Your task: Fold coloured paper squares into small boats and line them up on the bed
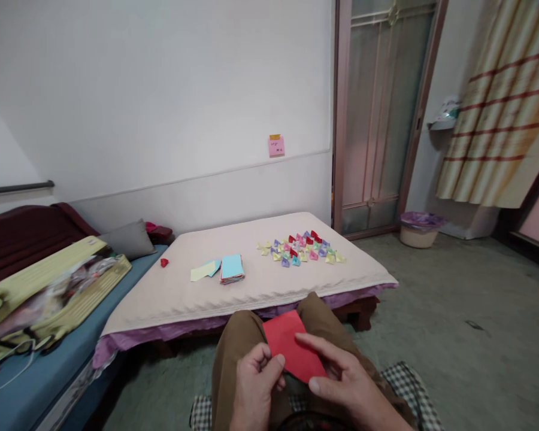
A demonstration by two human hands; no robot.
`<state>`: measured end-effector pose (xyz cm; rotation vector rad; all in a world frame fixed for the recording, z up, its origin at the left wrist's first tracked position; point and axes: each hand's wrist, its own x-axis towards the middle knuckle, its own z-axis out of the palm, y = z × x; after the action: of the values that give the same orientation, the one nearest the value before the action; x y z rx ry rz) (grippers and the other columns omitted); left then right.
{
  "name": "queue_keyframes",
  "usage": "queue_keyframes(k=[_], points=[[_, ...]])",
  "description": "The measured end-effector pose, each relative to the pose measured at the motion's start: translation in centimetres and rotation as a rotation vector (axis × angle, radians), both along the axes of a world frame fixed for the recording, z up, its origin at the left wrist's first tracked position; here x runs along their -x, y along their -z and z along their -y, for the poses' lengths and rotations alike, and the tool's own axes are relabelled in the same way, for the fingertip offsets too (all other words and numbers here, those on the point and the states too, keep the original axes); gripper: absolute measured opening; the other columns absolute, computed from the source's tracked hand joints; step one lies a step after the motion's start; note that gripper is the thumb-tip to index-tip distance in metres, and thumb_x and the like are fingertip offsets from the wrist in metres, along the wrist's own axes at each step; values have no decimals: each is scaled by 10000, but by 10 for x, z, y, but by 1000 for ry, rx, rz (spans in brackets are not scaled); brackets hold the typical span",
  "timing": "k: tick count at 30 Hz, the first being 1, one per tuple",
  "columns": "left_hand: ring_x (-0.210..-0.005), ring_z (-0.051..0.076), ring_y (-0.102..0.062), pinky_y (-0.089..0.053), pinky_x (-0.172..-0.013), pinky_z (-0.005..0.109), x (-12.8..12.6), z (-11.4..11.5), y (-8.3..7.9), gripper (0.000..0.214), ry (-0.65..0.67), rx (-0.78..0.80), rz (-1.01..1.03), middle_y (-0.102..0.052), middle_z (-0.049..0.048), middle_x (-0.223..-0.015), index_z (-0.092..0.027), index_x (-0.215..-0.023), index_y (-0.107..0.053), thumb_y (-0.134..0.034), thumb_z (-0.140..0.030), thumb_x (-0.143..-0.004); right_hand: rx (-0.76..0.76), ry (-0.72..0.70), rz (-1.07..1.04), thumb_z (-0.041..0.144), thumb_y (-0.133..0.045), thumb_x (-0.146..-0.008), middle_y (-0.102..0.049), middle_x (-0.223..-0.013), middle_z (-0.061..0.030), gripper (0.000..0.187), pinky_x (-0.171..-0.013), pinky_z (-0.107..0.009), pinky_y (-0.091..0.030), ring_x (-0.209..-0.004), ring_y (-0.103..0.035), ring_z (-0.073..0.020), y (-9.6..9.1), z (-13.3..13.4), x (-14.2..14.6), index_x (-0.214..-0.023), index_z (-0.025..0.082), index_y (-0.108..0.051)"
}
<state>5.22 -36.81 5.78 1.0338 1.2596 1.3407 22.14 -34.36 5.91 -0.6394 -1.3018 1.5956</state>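
Note:
Over my knees, both hands hold a red sheet of paper (290, 347). My left hand (254, 383) pinches its near left edge with thumb and fingers closed. My right hand (341, 377) grips the near right corner, the forefinger lying flat across the sheet. On the low table (184, 299) ahead lie a stack of coloured paper squares (232, 268), two loose sheets (205, 270), several small folded paper pieces (303, 248) in many colours, and one red folded piece (164, 262) apart at the left.
A blue couch (49, 371) at the left carries a yellow mat and a bag. A grey cushion (128, 239) leans at the wall. A door (381, 114), a lined bin (420, 228) and a striped curtain (498, 102) stand at the right. A pink note (276, 145) sticks on the wall.

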Motion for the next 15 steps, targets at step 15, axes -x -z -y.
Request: queue_keyframes(k=[15], points=[[-617,132,-597,-473,-599,226,-27,6,-5,260,-217,-210,138,-647,21,-776,-183,-861,-603,-707,-196,-623,-154,315,232,188,-712,-624,-672,-685,-19,61,-611,-241,-477,-642,-598,-179,-3,5,6,-659,222,-749]])
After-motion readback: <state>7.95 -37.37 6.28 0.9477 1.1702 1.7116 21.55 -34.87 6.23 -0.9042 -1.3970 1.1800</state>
